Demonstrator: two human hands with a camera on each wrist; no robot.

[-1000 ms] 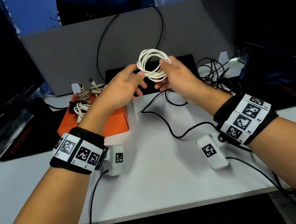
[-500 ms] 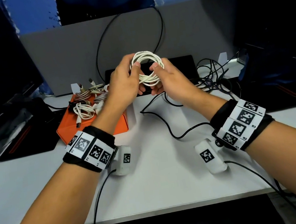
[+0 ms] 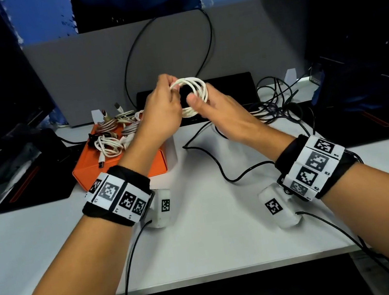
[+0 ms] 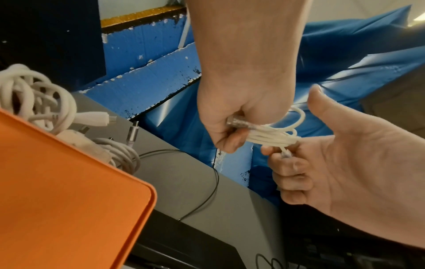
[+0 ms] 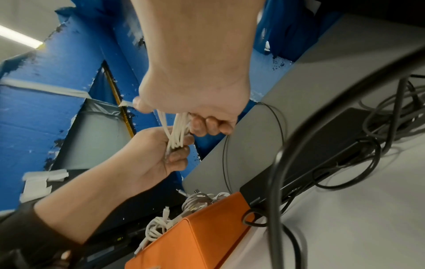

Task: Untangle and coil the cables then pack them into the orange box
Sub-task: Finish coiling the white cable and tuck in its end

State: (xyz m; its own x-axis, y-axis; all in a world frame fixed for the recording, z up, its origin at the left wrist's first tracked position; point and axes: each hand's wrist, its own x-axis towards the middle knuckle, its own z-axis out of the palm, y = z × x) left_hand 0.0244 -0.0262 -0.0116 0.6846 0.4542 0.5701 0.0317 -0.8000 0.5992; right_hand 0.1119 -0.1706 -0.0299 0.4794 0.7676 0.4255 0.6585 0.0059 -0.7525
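Now both hands (image 3: pixel 198 111) grip the coiled white cable (image 3: pixel 193 96) between them.

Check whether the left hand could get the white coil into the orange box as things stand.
Probably yes. The left hand grips the white coil beside the open orange box, nothing between them; the right hand must let go first.

White desk (image 3: pixel 216 241), grey partition (image 3: pixel 79 71), blue wall (image 3: pixel 40 16) behind.
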